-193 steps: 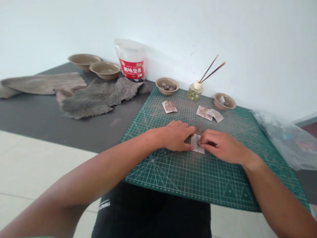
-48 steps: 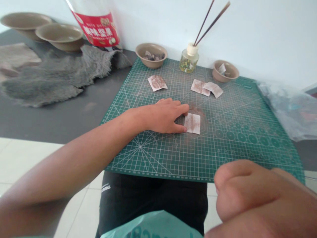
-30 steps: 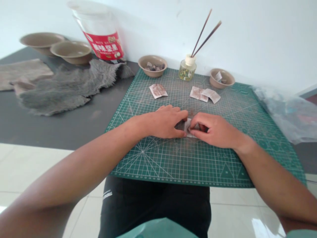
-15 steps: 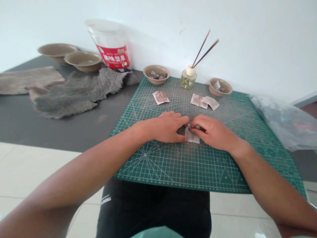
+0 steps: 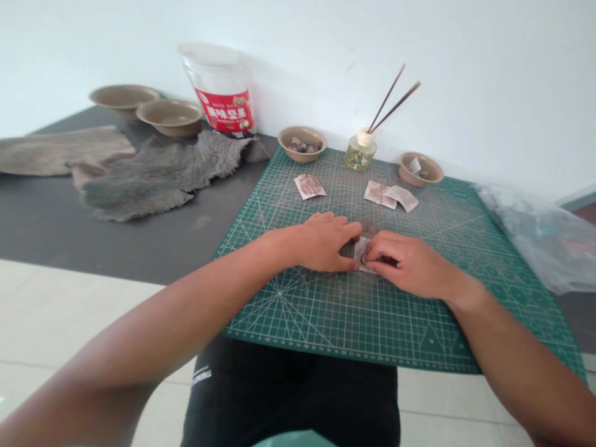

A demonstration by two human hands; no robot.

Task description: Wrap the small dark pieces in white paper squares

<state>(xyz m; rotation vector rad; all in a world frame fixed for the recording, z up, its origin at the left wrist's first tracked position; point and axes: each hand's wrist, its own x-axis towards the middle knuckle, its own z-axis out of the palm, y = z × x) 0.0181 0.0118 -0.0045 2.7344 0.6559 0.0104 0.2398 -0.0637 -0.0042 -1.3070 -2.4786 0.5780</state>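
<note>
A small pale square piece [image 5: 361,249] lies on the green cutting mat [image 5: 326,323]. My left hand [image 5: 326,242] rests on the mat with thumb and forefinger apart, their tips at the piece's left edge. My right hand [image 5: 405,261] is pinched over the right part of the piece; whatever its fingertips hold is too small to make out. Farther back lie a brown-smudged square [image 5: 310,185] and two overlapping pieces, one smudged [image 5: 379,194] and one paler [image 5: 403,198].
Behind stand a bowl of small dark lumps [image 5: 302,144], a reed bottle [image 5: 360,151] and a bowl with pale bits [image 5: 420,169]. Grey furry hide [image 5: 158,177], two bowls [image 5: 172,118] and a red-labelled tub [image 5: 223,93] are left; a plastic bag [image 5: 535,236] is right.
The view has shifted slightly, so most things appear farther right. My right hand has moved a little toward me over the pale piece. My left hand stays at its left edge.
</note>
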